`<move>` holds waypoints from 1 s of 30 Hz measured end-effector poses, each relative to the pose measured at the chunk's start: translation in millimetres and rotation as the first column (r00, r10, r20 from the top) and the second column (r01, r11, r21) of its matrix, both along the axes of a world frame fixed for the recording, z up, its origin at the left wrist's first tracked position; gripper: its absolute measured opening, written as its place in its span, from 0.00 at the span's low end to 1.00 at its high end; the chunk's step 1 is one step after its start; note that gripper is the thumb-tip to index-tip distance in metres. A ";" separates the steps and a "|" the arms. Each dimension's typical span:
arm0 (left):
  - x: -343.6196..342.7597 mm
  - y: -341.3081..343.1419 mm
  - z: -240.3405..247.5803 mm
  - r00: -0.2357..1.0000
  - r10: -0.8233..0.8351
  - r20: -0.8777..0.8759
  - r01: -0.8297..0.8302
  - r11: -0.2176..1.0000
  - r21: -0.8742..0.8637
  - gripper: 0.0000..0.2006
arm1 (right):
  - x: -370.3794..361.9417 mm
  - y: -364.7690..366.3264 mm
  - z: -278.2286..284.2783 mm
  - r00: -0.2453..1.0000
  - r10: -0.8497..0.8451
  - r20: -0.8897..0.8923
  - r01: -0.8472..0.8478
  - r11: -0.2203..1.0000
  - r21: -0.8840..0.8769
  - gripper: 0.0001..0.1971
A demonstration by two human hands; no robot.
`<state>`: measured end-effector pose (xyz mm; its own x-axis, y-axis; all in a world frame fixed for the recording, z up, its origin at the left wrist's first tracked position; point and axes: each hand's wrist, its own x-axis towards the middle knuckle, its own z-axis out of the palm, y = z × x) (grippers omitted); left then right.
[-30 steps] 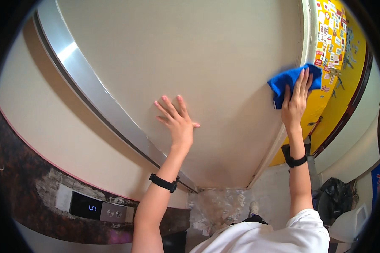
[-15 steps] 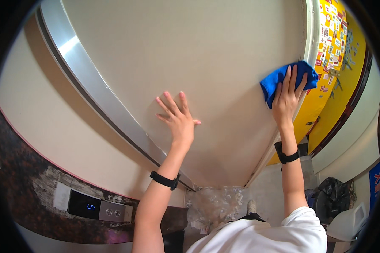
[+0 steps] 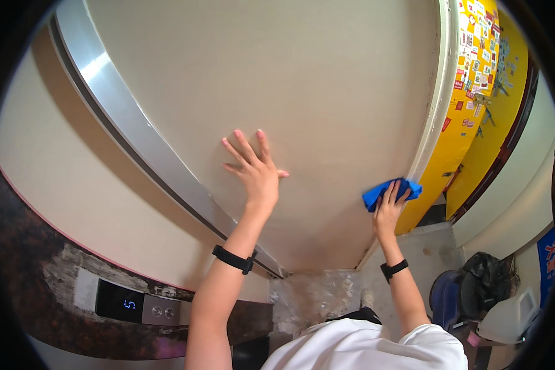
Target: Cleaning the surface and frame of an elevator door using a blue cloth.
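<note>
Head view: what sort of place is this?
Probably a lift landing, though I can't be sure: a panel with a lit display and two round buttons sits in a dark mottled surround, and many small stickers cover a yellow surface.

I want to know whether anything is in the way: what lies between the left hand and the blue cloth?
In the head view, only a bare stretch of beige panel lies between the left hand and the blue cloth.

The view's upper edge crops the beige panel (image 3: 314,92). At its right border, the right hand (image 3: 388,213) hides part of the blue cloth (image 3: 374,197). Right of the panel, stickers (image 3: 469,40) seem too small to read; below it, the white shirt (image 3: 351,348) is cropped.
</note>
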<state>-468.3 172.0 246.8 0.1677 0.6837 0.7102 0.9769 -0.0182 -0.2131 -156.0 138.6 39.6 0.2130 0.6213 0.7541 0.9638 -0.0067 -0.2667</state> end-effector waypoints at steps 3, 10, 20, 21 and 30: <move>-1.4 0.5 -2.3 0.999 0.022 -0.037 -0.022 1.000 0.000 0.70 | -5.2 -7.4 -48.1 0.999 0.017 -0.037 -0.021 0.994 -0.106 0.31; -0.3 -2.7 1.6 0.999 0.023 -0.033 -0.024 1.000 -0.014 0.66 | -33.5 -4.6 -48.3 0.968 0.049 -0.247 -0.055 0.998 -0.018 0.39; -4.9 -7.4 1.0 0.998 0.056 -0.021 -0.058 0.996 -0.069 0.63 | -108.2 4.4 29.4 0.842 0.403 -0.359 -0.314 0.907 0.281 0.44; -5.5 -7.4 0.9 0.998 0.054 -0.023 -0.056 0.996 -0.066 0.63 | -107.5 6.8 47.7 0.827 0.478 -0.295 -0.391 0.867 0.309 0.44; -4.7 -0.8 -5.8 0.999 -0.022 0.025 0.022 1.000 -0.021 0.65 | -70.8 28.6 226.0 0.893 0.396 0.214 -0.445 0.845 0.296 0.39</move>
